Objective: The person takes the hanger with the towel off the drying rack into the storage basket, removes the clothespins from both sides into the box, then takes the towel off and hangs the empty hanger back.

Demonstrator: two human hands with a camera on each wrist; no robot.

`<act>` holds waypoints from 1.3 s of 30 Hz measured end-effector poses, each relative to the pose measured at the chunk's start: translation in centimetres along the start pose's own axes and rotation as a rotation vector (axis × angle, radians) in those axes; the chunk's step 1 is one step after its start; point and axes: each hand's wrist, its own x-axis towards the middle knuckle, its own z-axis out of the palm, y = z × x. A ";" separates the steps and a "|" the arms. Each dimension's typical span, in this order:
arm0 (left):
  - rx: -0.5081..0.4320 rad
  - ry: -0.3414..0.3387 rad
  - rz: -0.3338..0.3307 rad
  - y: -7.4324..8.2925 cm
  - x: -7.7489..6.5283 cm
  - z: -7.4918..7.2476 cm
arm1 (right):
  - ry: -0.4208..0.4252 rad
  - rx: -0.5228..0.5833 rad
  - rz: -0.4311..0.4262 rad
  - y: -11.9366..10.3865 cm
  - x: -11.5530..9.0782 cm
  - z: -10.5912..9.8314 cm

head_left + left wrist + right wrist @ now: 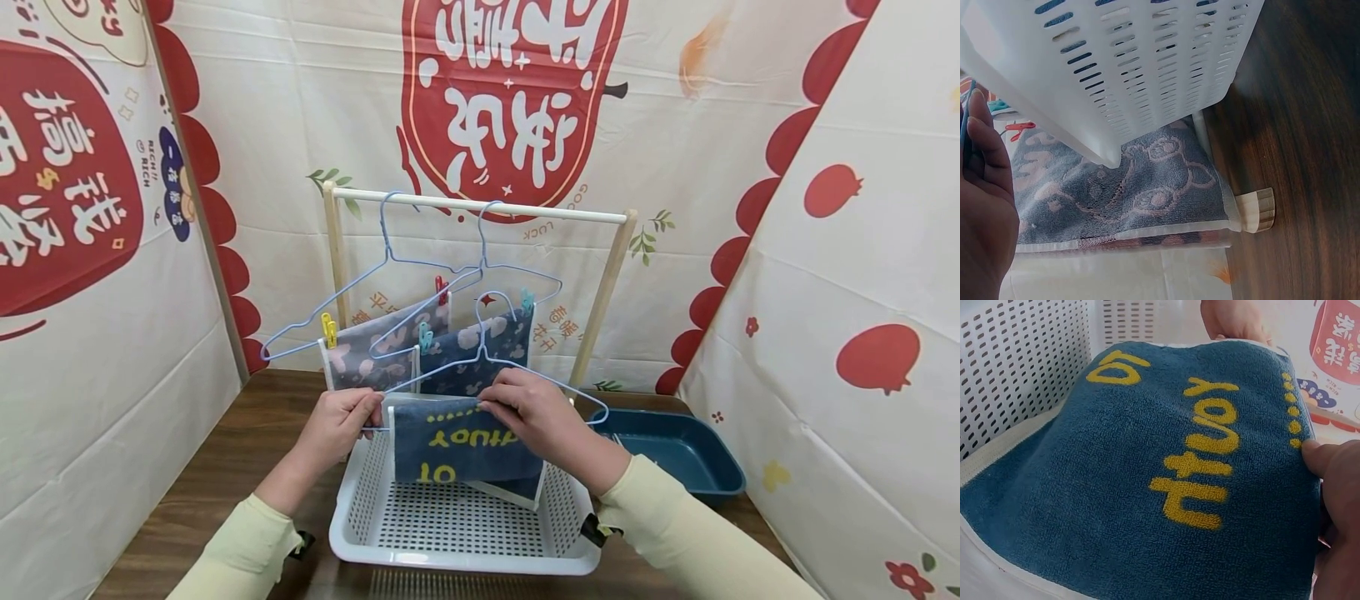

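A blue wire hanger (pixel 482 352) is held low in front of the rack, over the white basket. A dark blue towel (pixel 465 454) with yellow lettering lies folded over its bottom bar and hangs down into the basket. My left hand (pixel 341 423) grips the hanger's left lower corner, beside the towel's white-edged side. With thumb and fingers, my right hand (pixel 534 412) pinches the towel's top fold at the bar. In the right wrist view the thumb (pixel 1315 457) presses by the row of yellow dots. The left wrist view shows fingers (pixel 988 134) curled round the blue wire.
A rack (pixel 555 212) behind holds two hangers with a grey-pink towel (pixel 360 354) and a navy towel (pixel 472 354), pinned by yellow (pixel 328 330), red (pixel 441 289) and teal clips (pixel 425 337). The perforated white basket (pixel 465 563) stands on the wooden table; a blue basin (pixel 686 442) is right.
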 end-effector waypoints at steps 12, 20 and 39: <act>-0.002 0.000 -0.008 -0.2 -0.1 0.1 | 0.012 -0.027 -0.040 -0.3 0.3 -0.9; 0.002 0.007 -0.012 -0.1 0.0 0.3 | 0.036 -0.024 -0.053 -0.1 0.5 -1.7; -0.006 0.010 0.013 0.0 0.2 0.3 | 0.159 -0.003 -0.106 -0.3 1.4 -3.8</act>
